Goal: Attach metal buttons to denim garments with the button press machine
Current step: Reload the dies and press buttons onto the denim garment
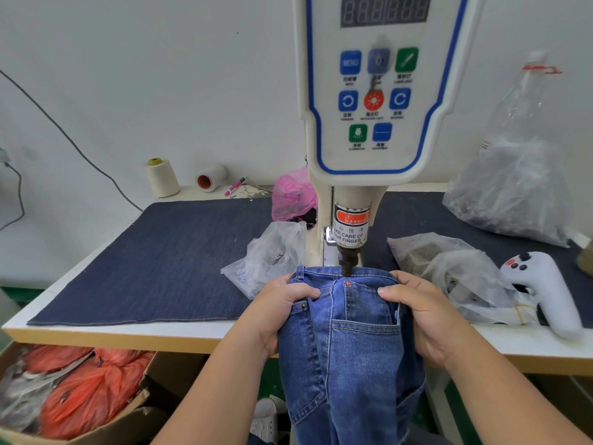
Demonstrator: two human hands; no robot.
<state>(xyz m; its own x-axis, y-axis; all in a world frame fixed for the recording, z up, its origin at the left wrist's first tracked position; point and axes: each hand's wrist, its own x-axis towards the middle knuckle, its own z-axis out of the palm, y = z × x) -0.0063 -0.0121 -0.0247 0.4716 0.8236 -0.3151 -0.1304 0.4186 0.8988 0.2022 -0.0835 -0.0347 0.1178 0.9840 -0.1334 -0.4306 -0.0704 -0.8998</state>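
2 hands, left hand (282,311) and right hand (423,313), grip jeans (349,348).

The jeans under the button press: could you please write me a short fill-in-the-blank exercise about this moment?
1. Both hands hold the ____ jeans under the press head.
2. The white controller lies to the ____ of the right hand.
3. The left hand grips the jeans beside a small metal ____.

Answers: blue; right; rivet

Two bare, sleeveless forearms (205,390)
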